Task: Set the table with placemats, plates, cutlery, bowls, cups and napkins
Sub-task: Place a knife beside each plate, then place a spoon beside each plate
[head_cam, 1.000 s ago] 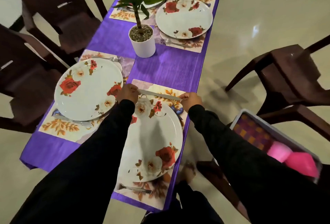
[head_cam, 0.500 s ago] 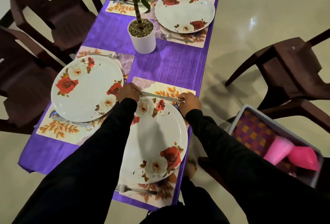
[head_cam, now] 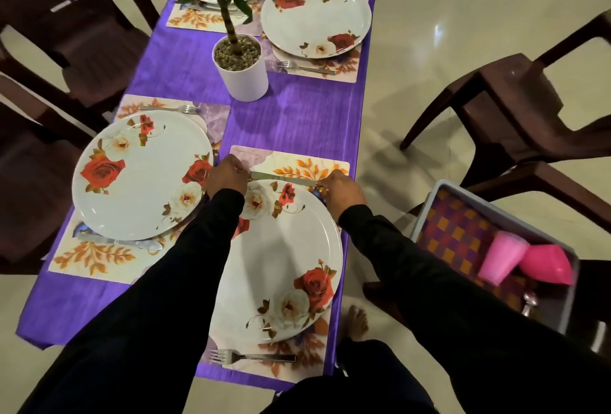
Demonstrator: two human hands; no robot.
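Observation:
A table knife [head_cam: 282, 178] lies across the far side of the near placemat [head_cam: 297, 162], just beyond the near floral plate [head_cam: 284, 248]. My left hand [head_cam: 226, 175] pinches one end of it and my right hand [head_cam: 340, 190] pinches the other. A fork [head_cam: 251, 356] lies on the same mat at the plate's near side. To the left, a second floral plate [head_cam: 142, 172] has a fork [head_cam: 172, 109] beyond it and a knife [head_cam: 122, 243] in front. A third plate [head_cam: 315, 13] with a fork [head_cam: 305, 67] sits at the far right.
A potted plant [head_cam: 241, 66] stands mid-table on the purple cloth [head_cam: 291, 116]. A grey tray [head_cam: 436, 212] at my right holds a pink cup [head_cam: 502, 258], a darker pink item [head_cam: 547, 265] and a spoon [head_cam: 529, 301]. Dark chairs [head_cam: 515, 106] flank both sides.
Both hands have stayed on the knife's ends, lowering it slightly toward the mat beyond the plate. The camera has shifted a little.

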